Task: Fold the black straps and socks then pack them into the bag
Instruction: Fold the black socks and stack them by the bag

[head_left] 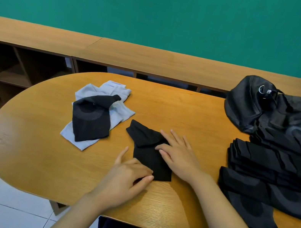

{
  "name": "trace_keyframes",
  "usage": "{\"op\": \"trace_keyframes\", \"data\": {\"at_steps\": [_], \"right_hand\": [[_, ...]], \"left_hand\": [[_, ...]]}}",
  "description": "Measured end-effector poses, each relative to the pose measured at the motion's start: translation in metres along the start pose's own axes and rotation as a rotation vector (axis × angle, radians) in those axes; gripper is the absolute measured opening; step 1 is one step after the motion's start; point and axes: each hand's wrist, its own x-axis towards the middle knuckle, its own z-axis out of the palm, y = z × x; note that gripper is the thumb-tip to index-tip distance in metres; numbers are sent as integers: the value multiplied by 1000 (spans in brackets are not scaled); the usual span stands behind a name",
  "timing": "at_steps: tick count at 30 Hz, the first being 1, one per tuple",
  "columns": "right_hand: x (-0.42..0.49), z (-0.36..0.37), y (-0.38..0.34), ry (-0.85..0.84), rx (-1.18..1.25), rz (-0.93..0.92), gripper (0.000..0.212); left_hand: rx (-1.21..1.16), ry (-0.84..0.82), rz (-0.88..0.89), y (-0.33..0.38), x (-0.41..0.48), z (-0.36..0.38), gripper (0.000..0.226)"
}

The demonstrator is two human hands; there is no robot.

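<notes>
While the right hand (180,156) presses flat, fingers straight, on the black sock (148,158) in the middle of the bench (38,154), the left hand (130,176) pinches its near corner; the bag (255,108) lies far right.

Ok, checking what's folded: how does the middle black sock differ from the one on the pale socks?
The middle sock is partly folded and plain; the left sock lies loose, showing a grey curve. Left hand and right hand hold the middle sock, not the left sock. Both black.
</notes>
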Motion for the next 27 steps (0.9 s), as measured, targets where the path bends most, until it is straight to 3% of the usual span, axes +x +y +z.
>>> {"op": "trace_keyframes", "data": {"at_steps": [3,6,8,11,18,27], "right_hand": [[12,-4,5,-10,85,15,45],[25,-7,13,12,310,241,63],[25,-10,17,25,290,308,66],[9,-13,7,125,215,280,58],[-58,13,-28,138,180,143,39],[-75,27,-34,166,188,53,61]], "left_hand": [[-18,8,5,-1,-3,0,48],[-44,7,3,-1,-5,1,47],[-62,-1,-2,-1,-6,2,45],[-94,-3,1,-4,-9,3,39],[-73,67,-27,-16,-19,8,40],[-17,260,-102,-19,-21,14,39]]}}
